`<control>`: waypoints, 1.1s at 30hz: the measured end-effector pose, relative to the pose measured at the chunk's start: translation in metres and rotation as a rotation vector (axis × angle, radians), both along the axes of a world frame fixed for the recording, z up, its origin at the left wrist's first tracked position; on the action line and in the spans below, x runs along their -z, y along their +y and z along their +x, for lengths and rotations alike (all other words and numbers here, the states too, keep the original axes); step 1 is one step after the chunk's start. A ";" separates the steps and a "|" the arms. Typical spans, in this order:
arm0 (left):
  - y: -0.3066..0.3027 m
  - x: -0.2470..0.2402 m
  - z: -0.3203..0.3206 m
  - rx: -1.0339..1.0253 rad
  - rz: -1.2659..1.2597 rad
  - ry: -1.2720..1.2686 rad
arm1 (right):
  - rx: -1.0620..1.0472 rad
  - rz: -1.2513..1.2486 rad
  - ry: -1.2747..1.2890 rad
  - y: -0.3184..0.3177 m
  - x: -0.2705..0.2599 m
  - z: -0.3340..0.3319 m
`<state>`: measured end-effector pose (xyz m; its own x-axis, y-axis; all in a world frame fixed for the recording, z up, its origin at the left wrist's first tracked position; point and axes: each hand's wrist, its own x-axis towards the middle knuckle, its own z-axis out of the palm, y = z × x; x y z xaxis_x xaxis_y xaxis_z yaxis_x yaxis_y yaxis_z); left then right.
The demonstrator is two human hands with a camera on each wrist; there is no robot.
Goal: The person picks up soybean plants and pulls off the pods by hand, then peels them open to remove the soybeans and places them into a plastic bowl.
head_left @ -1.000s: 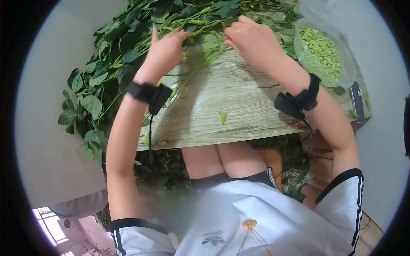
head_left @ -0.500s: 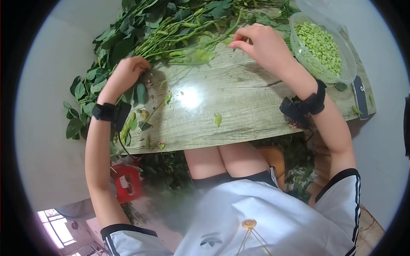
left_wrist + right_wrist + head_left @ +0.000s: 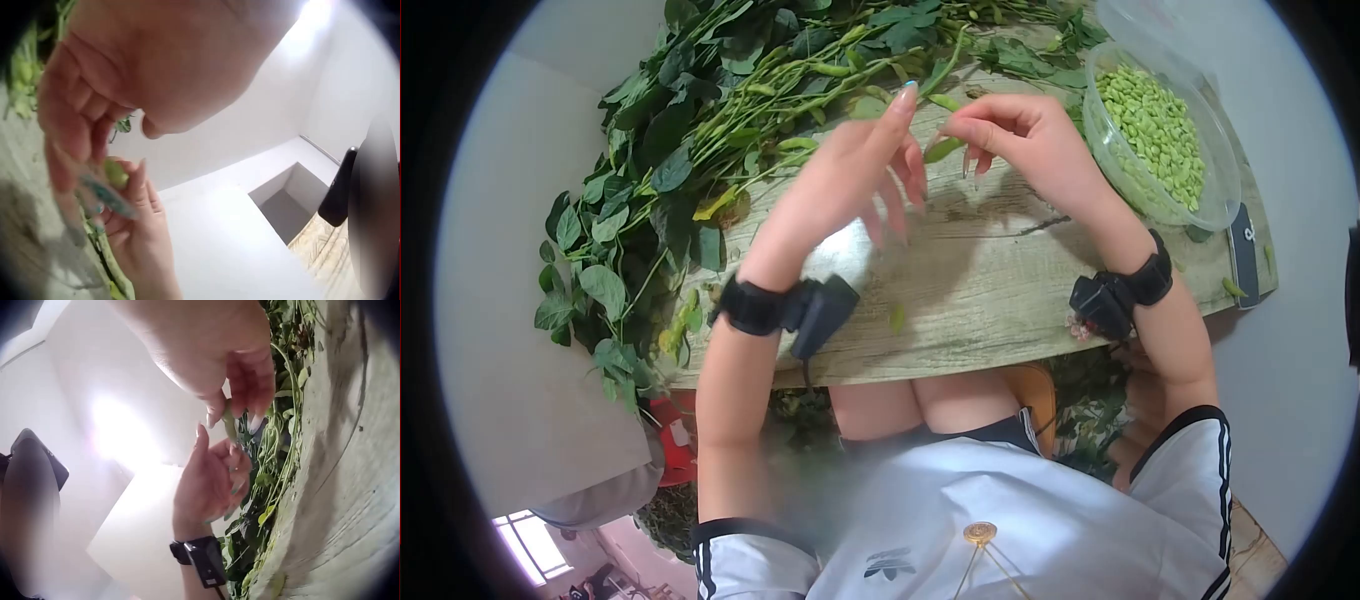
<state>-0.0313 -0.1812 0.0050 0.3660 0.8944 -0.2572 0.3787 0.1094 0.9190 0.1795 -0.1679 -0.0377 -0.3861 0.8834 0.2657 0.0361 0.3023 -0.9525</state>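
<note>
My right hand (image 3: 1040,150) pinches a green soybean pod (image 3: 943,150) between thumb and fingertips, above the table. The same pod (image 3: 229,422) shows between thumb and fingers in the right wrist view. Close to its left end is my left hand (image 3: 850,175), thumb raised and fingers spread loosely, with nothing seen in its grasp. In the left wrist view the left fingers are blurred and partly cover the right hand (image 3: 140,237). Leafy soybean stalks (image 3: 640,170) with pods still on them lie beyond the hands and along the left.
A clear plastic tub (image 3: 1232,205) of shelled green beans (image 3: 1155,130) stands at the right back. Next to it lies a dark phone-like slab (image 3: 1246,260), with a loose pod (image 3: 1233,288) near it. A small green piece (image 3: 897,318) rests near the table's front edge.
My left hand reached among the stalks, swung left and towards me with a stem, and has now come back right, without it, beside my right hand. The right hand now holds a pod nearer the middle.
</note>
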 end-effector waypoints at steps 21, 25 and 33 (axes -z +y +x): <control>-0.032 0.054 -0.007 0.512 -0.190 -0.439 | -0.331 -0.300 0.164 -0.020 0.004 0.006; -0.039 0.056 -0.003 0.471 -0.251 -0.557 | -0.296 -0.248 0.262 -0.026 0.007 -0.003; -0.055 0.061 0.008 0.272 -0.140 -0.631 | -0.287 -0.051 -0.227 -0.026 -0.002 0.007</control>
